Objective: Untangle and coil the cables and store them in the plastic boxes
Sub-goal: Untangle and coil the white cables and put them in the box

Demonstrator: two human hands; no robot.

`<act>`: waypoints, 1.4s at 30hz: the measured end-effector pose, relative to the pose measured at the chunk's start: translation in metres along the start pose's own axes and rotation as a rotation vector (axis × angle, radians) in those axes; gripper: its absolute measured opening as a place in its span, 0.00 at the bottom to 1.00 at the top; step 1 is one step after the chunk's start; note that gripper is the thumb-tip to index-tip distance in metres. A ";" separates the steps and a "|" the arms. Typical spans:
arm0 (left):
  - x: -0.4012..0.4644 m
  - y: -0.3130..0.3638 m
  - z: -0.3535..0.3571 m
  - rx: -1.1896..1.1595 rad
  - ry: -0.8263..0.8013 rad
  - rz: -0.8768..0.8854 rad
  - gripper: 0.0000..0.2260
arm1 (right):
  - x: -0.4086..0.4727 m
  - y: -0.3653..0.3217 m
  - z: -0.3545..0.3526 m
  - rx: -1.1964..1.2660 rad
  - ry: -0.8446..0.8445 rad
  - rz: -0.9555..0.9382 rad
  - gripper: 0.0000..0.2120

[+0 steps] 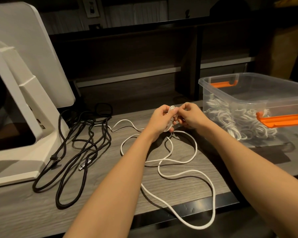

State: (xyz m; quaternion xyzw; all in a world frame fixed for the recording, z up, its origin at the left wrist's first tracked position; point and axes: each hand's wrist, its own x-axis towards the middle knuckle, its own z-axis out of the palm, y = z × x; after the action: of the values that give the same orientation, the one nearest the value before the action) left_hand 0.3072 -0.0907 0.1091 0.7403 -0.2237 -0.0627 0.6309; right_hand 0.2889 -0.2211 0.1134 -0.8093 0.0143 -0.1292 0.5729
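Desk [41, 212]: two cables, one box [248, 93].

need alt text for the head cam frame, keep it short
Both hands, left hand and right hand, hold a small coil of white cable above a grey wood-grain table, its loose length looping toward the near edge. Tangled black cables lie to the left; a clear plastic box with orange latches holds white coils on the right.

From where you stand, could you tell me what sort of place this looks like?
Probably a shop or service counter: a white point-of-sale terminal stands on a wood-grain counter, dark shelving runs behind, and a clear plastic box holds coiled white cables.
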 end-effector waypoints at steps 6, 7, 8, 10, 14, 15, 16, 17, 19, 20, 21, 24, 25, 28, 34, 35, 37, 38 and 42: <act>-0.002 0.003 -0.005 -0.112 -0.054 -0.085 0.09 | -0.002 0.001 -0.005 0.141 -0.141 0.062 0.09; -0.003 0.005 -0.006 -0.133 -0.066 -0.100 0.08 | -0.002 0.001 -0.006 0.155 -0.163 0.069 0.09; -0.004 0.006 -0.007 -0.149 -0.078 -0.112 0.07 | -0.002 0.000 -0.006 0.165 -0.183 0.075 0.10; -0.006 0.008 -0.008 -0.169 -0.110 -0.124 0.06 | -0.003 0.001 -0.007 0.182 -0.208 0.091 0.11; -0.007 0.009 -0.011 -0.280 -0.139 -0.154 0.07 | -0.002 0.001 -0.010 0.196 -0.231 0.122 0.12; -0.008 0.008 -0.011 -0.307 -0.133 -0.161 0.07 | -0.002 0.000 -0.010 0.184 -0.239 0.128 0.12; -0.007 0.008 -0.010 -0.308 -0.107 -0.163 0.06 | -0.002 0.000 -0.009 0.167 -0.246 0.131 0.13; -0.006 0.007 -0.008 -0.276 -0.060 -0.158 0.06 | -0.002 0.000 -0.009 0.146 -0.251 0.129 0.14; -0.004 0.004 -0.004 -0.151 0.056 -0.142 0.06 | -0.002 -0.002 -0.008 0.082 -0.246 0.114 0.15; -0.003 0.003 -0.002 -0.101 0.098 -0.136 0.06 | -0.003 -0.004 -0.007 0.045 -0.242 0.107 0.15; -0.002 0.002 -0.002 -0.069 0.120 -0.133 0.05 | -0.003 -0.005 -0.006 0.015 -0.239 0.103 0.15; 0.000 -0.001 -0.002 -0.003 0.126 -0.134 0.05 | -0.003 -0.006 -0.005 -0.038 -0.233 0.105 0.11; 0.001 -0.001 -0.002 0.009 0.132 -0.139 0.06 | -0.003 -0.006 -0.005 -0.056 -0.240 0.102 0.11; 0.002 0.000 0.000 0.025 0.169 -0.149 0.06 | -0.004 -0.010 -0.008 -0.119 -0.279 0.075 0.09; 0.005 -0.004 -0.005 0.059 0.189 -0.173 0.07 | -0.008 -0.011 -0.005 -0.149 -0.288 0.008 0.02; 0.005 -0.005 -0.006 0.076 0.170 -0.177 0.08 | -0.007 -0.009 -0.005 -0.138 -0.278 0.004 0.01; 0.004 -0.007 -0.008 0.100 0.126 -0.197 0.12 | -0.006 -0.006 -0.004 -0.128 -0.260 -0.014 0.02; 0.003 -0.007 -0.009 0.103 0.108 -0.205 0.13 | -0.006 -0.005 -0.004 -0.125 -0.268 -0.022 0.02; 0.003 -0.009 -0.017 0.092 0.041 -0.198 0.10 | -0.006 -0.001 -0.010 -0.026 -0.397 0.001 0.08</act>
State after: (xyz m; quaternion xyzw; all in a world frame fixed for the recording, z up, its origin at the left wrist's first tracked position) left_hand 0.3188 -0.0755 0.1040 0.7880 -0.1395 -0.0992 0.5914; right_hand 0.2810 -0.2288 0.1165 -0.8261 -0.0970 0.0332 0.5541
